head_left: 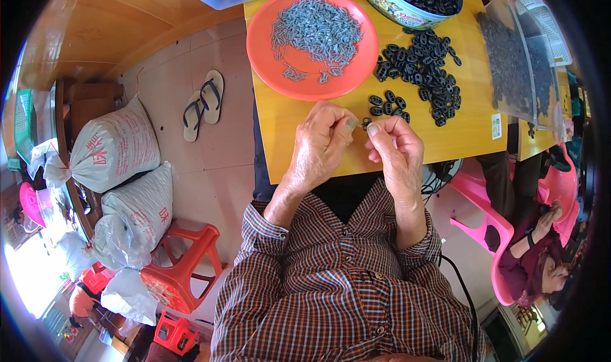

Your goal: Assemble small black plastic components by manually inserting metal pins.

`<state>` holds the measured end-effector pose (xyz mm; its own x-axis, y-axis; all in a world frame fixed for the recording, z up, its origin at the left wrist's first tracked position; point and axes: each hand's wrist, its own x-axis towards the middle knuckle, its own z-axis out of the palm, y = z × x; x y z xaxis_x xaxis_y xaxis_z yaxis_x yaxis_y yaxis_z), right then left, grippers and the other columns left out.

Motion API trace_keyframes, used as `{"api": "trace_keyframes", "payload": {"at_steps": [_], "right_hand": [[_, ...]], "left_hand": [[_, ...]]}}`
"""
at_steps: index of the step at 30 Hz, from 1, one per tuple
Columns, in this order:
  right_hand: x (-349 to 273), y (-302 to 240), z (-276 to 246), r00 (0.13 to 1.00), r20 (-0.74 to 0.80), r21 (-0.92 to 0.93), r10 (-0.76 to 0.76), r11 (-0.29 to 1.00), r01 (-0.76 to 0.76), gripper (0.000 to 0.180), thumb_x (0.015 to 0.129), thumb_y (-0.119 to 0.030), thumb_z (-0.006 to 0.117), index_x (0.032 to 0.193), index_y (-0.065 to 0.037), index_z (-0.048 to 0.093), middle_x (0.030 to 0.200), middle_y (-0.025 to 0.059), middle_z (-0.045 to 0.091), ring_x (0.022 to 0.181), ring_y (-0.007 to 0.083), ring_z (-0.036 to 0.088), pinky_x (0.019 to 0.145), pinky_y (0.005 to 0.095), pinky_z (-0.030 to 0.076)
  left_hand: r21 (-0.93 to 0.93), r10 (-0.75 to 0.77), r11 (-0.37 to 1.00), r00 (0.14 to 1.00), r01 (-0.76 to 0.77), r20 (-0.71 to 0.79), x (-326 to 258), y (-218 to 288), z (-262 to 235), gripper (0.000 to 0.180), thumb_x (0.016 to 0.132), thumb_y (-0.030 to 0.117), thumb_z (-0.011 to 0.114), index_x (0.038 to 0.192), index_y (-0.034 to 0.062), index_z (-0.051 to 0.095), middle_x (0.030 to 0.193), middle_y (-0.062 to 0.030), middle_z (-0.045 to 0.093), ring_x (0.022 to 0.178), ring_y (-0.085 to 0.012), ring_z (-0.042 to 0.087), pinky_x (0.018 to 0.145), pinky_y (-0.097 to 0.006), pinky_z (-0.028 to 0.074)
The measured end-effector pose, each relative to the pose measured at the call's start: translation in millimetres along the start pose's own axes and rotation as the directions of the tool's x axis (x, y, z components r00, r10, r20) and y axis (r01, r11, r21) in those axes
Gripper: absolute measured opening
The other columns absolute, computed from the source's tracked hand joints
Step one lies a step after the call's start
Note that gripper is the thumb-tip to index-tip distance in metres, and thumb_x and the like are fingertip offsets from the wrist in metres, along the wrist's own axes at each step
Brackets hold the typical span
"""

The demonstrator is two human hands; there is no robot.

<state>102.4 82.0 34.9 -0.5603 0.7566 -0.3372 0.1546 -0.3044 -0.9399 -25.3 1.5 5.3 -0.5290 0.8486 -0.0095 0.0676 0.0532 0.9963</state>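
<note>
My right hand (398, 151) is closed at the table's near edge, with thumb and forefinger pinching a small black plastic piece (366, 123). Just left of it, my left hand (323, 140) is closed too, its thumb pressed against the forefinger. Whatever the left fingertips hold is hidden or too small to name. Beyond my left hand, an orange-red plate (264, 69) carries a heap of small grey metal pins or screws (318, 31). A little group of black oval pieces with holes (388, 106) lies past my right hand, and a larger pile (426, 66) spreads behind it.
On the yellow table (293, 149) stand a round tin (401, 15) of black pieces at the back and a clear plastic bin (509, 63) at the right. White sacks (118, 146) and a red stool (181, 266) are on the left. Another person (531, 260) sits at the right.
</note>
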Motion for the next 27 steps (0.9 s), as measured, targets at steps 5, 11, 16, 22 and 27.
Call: {"api": "trace_keyframes", "payload": {"at_steps": [5,11,16,22,27], "right_hand": [[-2,-1,3,0.999,-0.04,0.032,-0.018,0.999,0.019,0.015,0.091,-0.016,0.061,0.087,-0.002,0.057,0.071,0.0008,0.058,0.059,0.0047,0.05,0.056,0.0189,0.043],[-1,1,8,0.998,-0.051,0.019,-0.034,0.999,0.035,0.018,0.09,-0.02,0.063,0.084,-0.004,0.058,0.07,0.0004,0.059,0.058,0.0042,0.05,0.056,0.0182,0.041],[-1,4,9,0.997,-0.063,0.018,-0.033,0.999,0.035,0.018,0.09,-0.02,0.063,0.085,-0.004,0.058,0.071,0.0006,0.059,0.058,0.0043,0.05,0.056,0.0179,0.041],[-2,7,10,0.995,-0.07,-0.033,-0.075,0.997,0.072,0.016,0.091,-0.017,0.062,0.086,-0.003,0.058,0.071,0.0006,0.059,0.059,0.0042,0.05,0.056,0.0175,0.041],[-1,13,11,0.988,-0.07,-0.071,-0.139,0.988,0.134,0.013,0.091,-0.013,0.061,0.087,-0.002,0.057,0.071,0.0,0.057,0.059,0.0037,0.048,0.055,0.0175,0.041]], "left_hand": [[-0.056,-0.044,0.998,0.999,0.042,-0.03,-1,1,1,0.012,0.093,0.007,0.055,0.092,-0.0051,0.057,0.087,-0.0069,0.056,0.065,-0.0099,0.058,0.06,-0.024,0.048],[-0.039,-0.052,0.998,0.998,0.05,-0.043,-1,-1,1,0.013,0.093,0.007,0.056,0.092,-0.0054,0.058,0.087,-0.0068,0.056,0.065,-0.0099,0.058,0.06,-0.024,0.048],[-0.045,-0.058,0.997,0.996,0.055,-0.064,-2,-2,3,0.013,0.092,0.007,0.056,0.092,-0.0053,0.058,0.086,-0.0066,0.056,0.065,-0.0098,0.058,0.06,-0.024,0.048],[0.004,-0.007,1.0,0.998,0.007,-0.069,-2,-6,4,0.012,0.092,0.007,0.057,0.091,-0.0049,0.058,0.085,-0.0064,0.057,0.065,-0.0099,0.058,0.059,-0.024,0.048],[0.031,0.015,0.999,0.996,-0.012,-0.089,-2,-5,4,0.012,0.092,0.007,0.058,0.088,-0.0042,0.058,0.083,-0.0064,0.057,0.064,-0.0105,0.057,0.058,-0.024,0.047]]}}
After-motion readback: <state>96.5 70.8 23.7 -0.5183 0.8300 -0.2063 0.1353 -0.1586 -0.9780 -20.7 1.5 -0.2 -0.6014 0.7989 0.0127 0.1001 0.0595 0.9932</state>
